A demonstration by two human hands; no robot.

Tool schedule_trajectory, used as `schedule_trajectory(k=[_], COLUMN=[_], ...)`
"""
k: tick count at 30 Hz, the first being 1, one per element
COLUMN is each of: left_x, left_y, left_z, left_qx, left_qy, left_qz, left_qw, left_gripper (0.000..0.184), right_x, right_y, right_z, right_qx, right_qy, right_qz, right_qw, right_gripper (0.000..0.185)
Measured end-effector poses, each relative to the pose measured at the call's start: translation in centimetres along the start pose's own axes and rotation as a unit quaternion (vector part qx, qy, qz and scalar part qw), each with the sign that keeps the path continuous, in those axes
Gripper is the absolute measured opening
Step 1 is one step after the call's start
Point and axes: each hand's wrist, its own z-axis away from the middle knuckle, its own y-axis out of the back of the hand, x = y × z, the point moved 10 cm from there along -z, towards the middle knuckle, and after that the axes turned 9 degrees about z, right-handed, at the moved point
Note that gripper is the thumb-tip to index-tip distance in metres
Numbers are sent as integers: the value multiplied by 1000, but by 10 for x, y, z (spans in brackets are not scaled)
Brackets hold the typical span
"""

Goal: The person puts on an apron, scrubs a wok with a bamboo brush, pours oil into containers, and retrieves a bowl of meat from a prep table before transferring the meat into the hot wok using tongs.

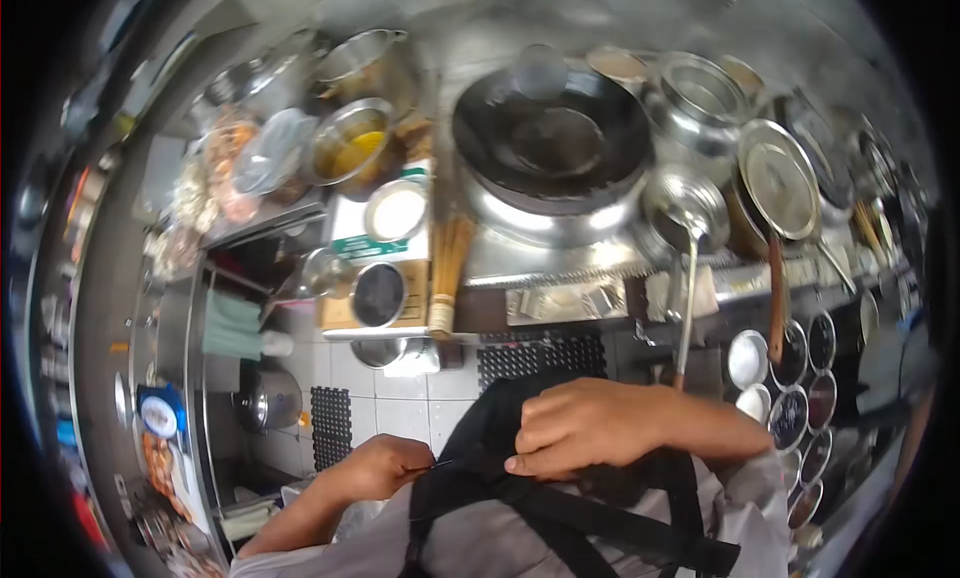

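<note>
At my waist, my left hand (383, 465) is closed in a pinch on a thin black string beside the edge of a black apron (465, 438). My right hand (575, 425) is curled against the apron's front, fingers folded and thumb pressed to the black cloth. Exactly what part it grips is hidden under the fingers. A wide black strap (625, 528) crosses my light grey shirt (370, 548) below the right hand.
A large black wok (550, 128) sits on the metal stove ahead. A perforated ladle (688, 213) and a strainer (778, 178) lie to its right, near several small round containers (790, 418). A bamboo brush (448, 278), a pot with yellow liquid (352, 143) and a white bowl (396, 210) stand left.
</note>
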Motion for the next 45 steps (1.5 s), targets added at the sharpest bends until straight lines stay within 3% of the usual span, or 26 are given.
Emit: schedule_trajectory(k=[2,4,6,7,8,10,11,13,14,16,17,18,19,20,21,22,24,26,27,29,30,33,35,39,41,45], left_x=[7,20,33,38,58,68,75,63,58,54,57,58,59,57,65,82,113,148,148,119,116,98,96,94,84,105], left_y=[0,20,27,34,37,32,27,22,15,6,6,2,0,-3,1,14,31,12,13,21,29,38,52,65,65,88], left_z=[-13,-19,-28,-35,-47,-60,-61,-58,-52,-42,-42,-46,-51,-56,-61,-68,-78,-75,-67,-52,-49,-38,-46,-51,-49,-60], left_qx=[-18,34,49,82,96,59,39,67,56,62,80,59,37,-17,-43,12,71,-34,-27,30,84,157,215,178,129,177], left_qy=[-19,-76,-77,-82,-130,-142,-160,-115,-98,-50,-33,-14,-1,-4,-44,-97,-147,-222,-222,-94,-60,-15,-54,-115,-119,-232], left_qz=[33,121,170,214,164,157,149,134,70,-12,-12,53,116,232,309,316,316,186,188,161,78,-6,-38,-73,18,-58], left_qw=[999,989,981,970,973,976,975,982,991,997,996,997,993,973,949,944,935,957,956,982,992,987,974,974,984,955], left_gripper=[6,13,13,13,14,16,19,18,17,19,19,21,24,33,42,43,44,41,41,38,33,25,16,13,17,18], right_x=[1,10,14,18,29,30,29,53,86,178,197,223,252,307,334,355,401,406,408,404,402,355,343,345,340,310], right_y=[20,36,48,29,-14,-111,-132,-191,-223,-226,-179,-169,-161,-180,-215,-235,-264,-258,-255,-256,-256,-246,-211,-212,-205,-180], right_z=[26,77,163,240,314,424,445,487,533,596,552,551,557,548,568,621,680,672,668,659,654,638,593,565,566,570], right_qx=[61,151,315,491,655,755,753,679,666,500,304,393,389,21,-349,-350,-95,-117,-130,-150,-156,-171,-182,-201,-206,-216], right_qy=[-50,-110,-248,-373,-454,-548,-553,-658,-660,-717,-753,-656,-649,-710,-670,-663,-822,-800,-784,-757,-744,-726,-717,-700,-702,-713], right_qz=[-50,-101,-33,25,-104,-185,-187,-285,-300,-97,117,156,150,201,231,233,143,152,159,168,173,185,187,172,167,158], right_qw=[996,977,916,787,595,310,304,158,177,476,572,625,637,674,613,619,543,568,585,614,626,640,647,664,661,648], right_gripper=[28,35,24,16,9,7,7,7,7,7,7,12,12,25,38,38,41,40,39,37,37,36,36,35,35,34])
